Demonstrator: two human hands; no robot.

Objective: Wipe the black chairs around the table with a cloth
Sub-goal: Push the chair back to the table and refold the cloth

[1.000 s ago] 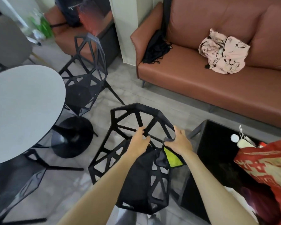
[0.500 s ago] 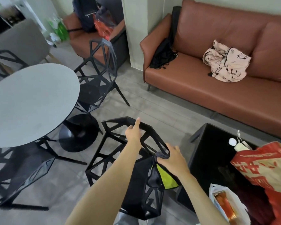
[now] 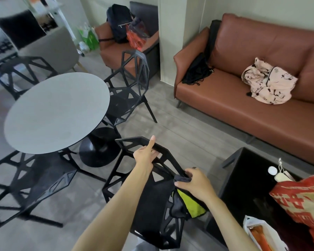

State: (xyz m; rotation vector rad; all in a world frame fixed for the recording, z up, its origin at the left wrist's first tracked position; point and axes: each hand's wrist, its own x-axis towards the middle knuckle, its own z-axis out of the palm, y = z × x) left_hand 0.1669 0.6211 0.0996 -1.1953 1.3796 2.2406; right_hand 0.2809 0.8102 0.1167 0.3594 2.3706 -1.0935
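A black lattice chair (image 3: 152,211) stands right in front of me, its backrest top toward the round table. My left hand (image 3: 146,154) grips the top rail of that backrest, with the index finger sticking up. My right hand (image 3: 196,182) holds a dark grey and yellow-green cloth (image 3: 188,203) against the chair's right frame bar. Three more black lattice chairs ring the table: one beyond it (image 3: 130,86), one at the lower left (image 3: 31,182), one at the far left (image 3: 22,73).
The round grey table (image 3: 56,113) on a black pedestal fills the left. A brown sofa (image 3: 261,109) with a pink garment (image 3: 268,86) runs along the right. A black low table (image 3: 246,180) with a red bag (image 3: 304,201) is close at my right.
My left hand slid up and left along the backrest rail. My right hand moved down the right bar with the cloth. The view swung, showing more of the table and far chairs.
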